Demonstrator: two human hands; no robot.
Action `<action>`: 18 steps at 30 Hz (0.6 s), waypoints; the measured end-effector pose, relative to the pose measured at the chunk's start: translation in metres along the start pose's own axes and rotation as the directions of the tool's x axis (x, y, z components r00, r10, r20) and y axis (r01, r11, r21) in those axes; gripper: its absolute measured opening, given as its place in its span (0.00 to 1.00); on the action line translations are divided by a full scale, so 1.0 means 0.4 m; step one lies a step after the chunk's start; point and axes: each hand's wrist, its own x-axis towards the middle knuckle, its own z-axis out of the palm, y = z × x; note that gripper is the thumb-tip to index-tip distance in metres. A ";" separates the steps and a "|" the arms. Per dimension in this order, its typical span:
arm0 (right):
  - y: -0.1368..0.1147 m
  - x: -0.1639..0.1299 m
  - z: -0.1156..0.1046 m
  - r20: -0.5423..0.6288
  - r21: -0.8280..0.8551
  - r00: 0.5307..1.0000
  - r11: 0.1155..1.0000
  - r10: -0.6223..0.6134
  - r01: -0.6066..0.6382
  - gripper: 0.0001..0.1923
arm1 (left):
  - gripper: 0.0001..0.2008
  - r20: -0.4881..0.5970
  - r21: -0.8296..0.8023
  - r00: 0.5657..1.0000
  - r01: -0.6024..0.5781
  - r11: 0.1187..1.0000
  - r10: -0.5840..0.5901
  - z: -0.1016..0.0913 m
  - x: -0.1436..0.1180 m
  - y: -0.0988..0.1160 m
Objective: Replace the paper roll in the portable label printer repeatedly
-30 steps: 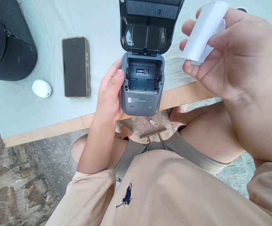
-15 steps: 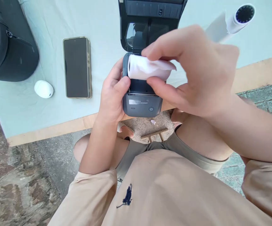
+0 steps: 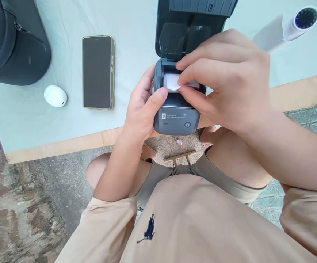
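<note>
I sit outdoors, it seems, at a makeshift worktop [image 3: 65,146]: a bare wooden board with a pale green cloth [image 3: 131,47] spread over it, wrinkled and stopping short of the near edge. Under my knees the ground is rough stone paving [image 3: 24,212], mottled brown and grey on the left, with sandy grit [image 3: 169,146] straight below and greenish pavers [image 3: 312,117] on the right. Daylight falls evenly over everything. On the cloth lie personal things: a phone [image 3: 97,72] face up, a small white earbud case [image 3: 55,96] left of it, and a black zipped bag [image 3: 13,40] at the far left.
</note>
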 end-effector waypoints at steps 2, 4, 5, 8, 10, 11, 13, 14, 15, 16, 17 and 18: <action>0.001 0.005 0.002 -0.012 -0.036 1.000 0.999 0.018 -0.019 0.24 | 0.18 -0.001 -0.011 1.000 0.004 1.000 -0.004 0.008 -0.002 0.005; 0.005 0.001 0.001 -0.020 -0.087 0.999 0.996 0.035 -0.036 0.24 | 0.17 -0.017 -0.013 1.000 0.013 1.000 -0.013 0.020 -0.004 0.015; 0.006 -0.004 0.000 -0.024 -0.091 1.000 0.996 0.016 -0.019 0.23 | 0.16 -0.026 -0.013 0.999 0.023 1.000 -0.023 0.026 -0.004 0.021; 0.007 -0.026 0.001 -0.131 -0.061 0.981 0.989 -0.140 0.133 0.18 | 0.16 -0.049 -0.004 0.997 0.055 0.998 -0.055 0.034 -0.003 0.034; 0.002 -0.041 0.008 -0.183 -0.035 0.951 0.968 -0.249 0.247 0.12 | 0.17 -0.051 0.025 0.997 0.065 0.998 -0.064 0.028 -0.001 0.031; -0.002 -0.047 0.013 -0.191 -0.027 0.939 0.957 -0.287 0.287 0.10 | 0.18 -0.045 0.045 0.998 0.055 0.997 -0.052 0.021 0.000 0.026; -0.007 -0.055 0.023 -0.175 -0.005 0.933 0.948 -0.313 0.317 0.10 | 0.19 -0.021 0.087 1.000 0.021 0.996 -0.020 0.007 0.003 0.012; -0.008 -0.057 0.027 -0.179 0.013 0.931 0.945 -0.318 0.326 0.10 | 0.20 -0.013 0.104 1.000 0.006 0.995 -0.005 0.001 0.004 0.004; -0.007 -0.059 0.030 -0.194 0.034 0.928 0.943 -0.318 0.330 0.09 | 0.21 -0.009 0.115 1.000 -0.003 0.993 0.004 -0.004 0.005 -0.003; -0.005 -0.060 0.031 -0.218 0.059 0.927 0.944 -0.305 0.325 0.09 | 0.22 -0.013 0.118 1.000 -0.007 0.993 0.008 -0.007 0.006 -0.008; -0.002 -0.061 0.031 -0.242 0.085 0.928 0.946 -0.285 0.313 0.08 | 0.23 -0.019 0.115 1.000 -0.005 0.993 0.007 -0.007 0.006 -0.011; 0.002 -0.062 0.030 -0.260 0.105 0.929 0.948 -0.264 0.299 0.07 | 0.24 -0.025 0.106 1.000 0.000 0.994 0.002 -0.007 0.007 -0.013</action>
